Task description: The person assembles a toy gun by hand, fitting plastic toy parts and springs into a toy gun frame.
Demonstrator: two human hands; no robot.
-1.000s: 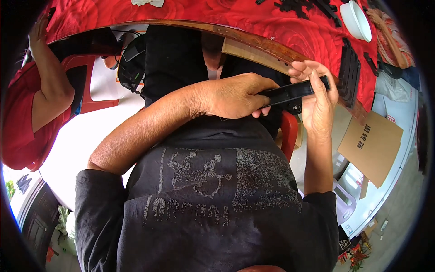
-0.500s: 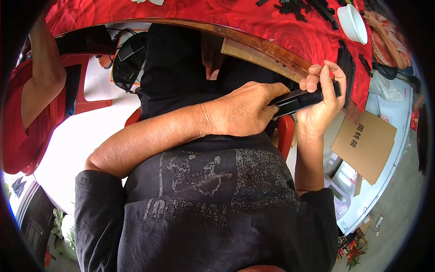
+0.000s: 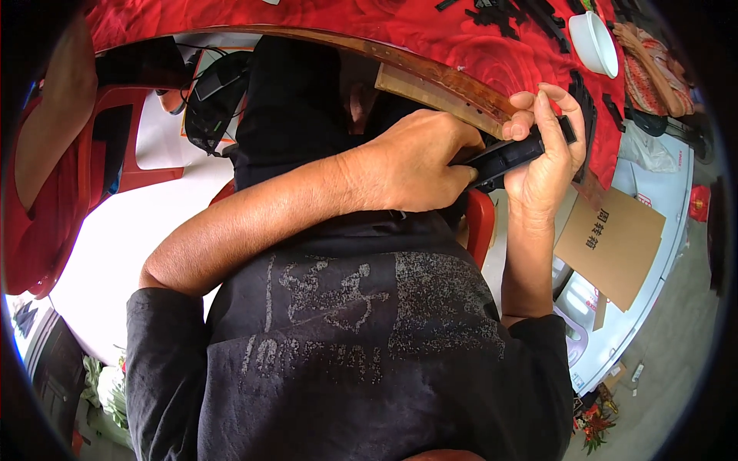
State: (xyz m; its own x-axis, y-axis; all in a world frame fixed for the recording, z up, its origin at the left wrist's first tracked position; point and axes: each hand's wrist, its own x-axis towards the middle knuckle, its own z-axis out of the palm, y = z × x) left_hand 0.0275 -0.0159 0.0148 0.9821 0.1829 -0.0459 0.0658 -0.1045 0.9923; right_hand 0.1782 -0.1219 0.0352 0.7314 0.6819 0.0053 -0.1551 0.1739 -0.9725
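A long black channel-shaped plastic piece (image 3: 507, 160) spans the gap between my two hands, in front of my belly and just off the table edge. My left hand (image 3: 423, 163) is closed on its near left end, with the thumb along the lower side; the fingers beneath are partly hidden. At the other end, my right hand (image 3: 547, 157) holds the piece against the palm, and its fingers curl up above it with thumb and fingertips close together. A short black end of the piece sticks out beside the right fingers.
A red-patterned cloth covers the table (image 3: 430, 31), which has a wooden edge. Black parts (image 3: 500, 17) and a white bowl (image 3: 593, 44) lie on it. A cardboard sheet (image 3: 611, 246) is at right. Another person's arm (image 3: 58, 115) and a red chair (image 3: 127, 138) are at left.
Both hands have shifted slightly up toward the table edge, with the black piece still held between them. The grip looks nearly the same.
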